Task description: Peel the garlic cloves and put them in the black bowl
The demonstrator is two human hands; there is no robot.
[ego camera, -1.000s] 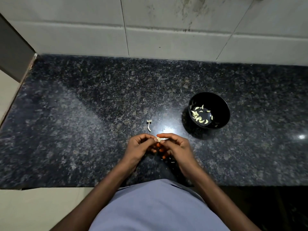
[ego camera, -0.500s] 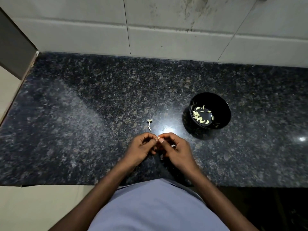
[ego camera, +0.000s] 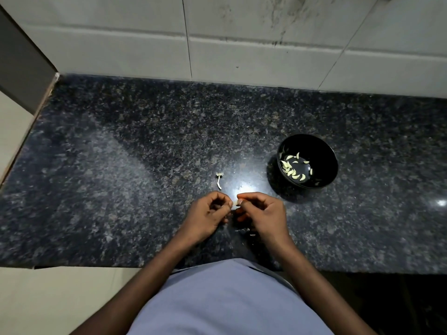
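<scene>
My left hand (ego camera: 208,215) and my right hand (ego camera: 262,213) meet fingertip to fingertip above the counter's front part. Between them they pinch a small pale garlic clove (ego camera: 235,203); most of it is hidden by the fingers. To the right and farther back, the black bowl (ego camera: 326,165) stands on the counter with several peeled cloves (ego camera: 294,171) lying in its bottom. A bare garlic stem (ego camera: 219,180) lies on the counter just beyond my left hand.
The dark speckled granite counter (ego camera: 121,177) runs from a tiled wall (ego camera: 242,44) at the back to its front edge near my body. Small scraps of garlic skin (ego camera: 245,230) lie under my right hand. The counter ends at the left (ego camera: 26,131).
Both hands stay together at the same spot, working the clove; the fingers have shifted slightly and the pale piece that stuck out to the right a second ago is now tucked between the fingertips.
</scene>
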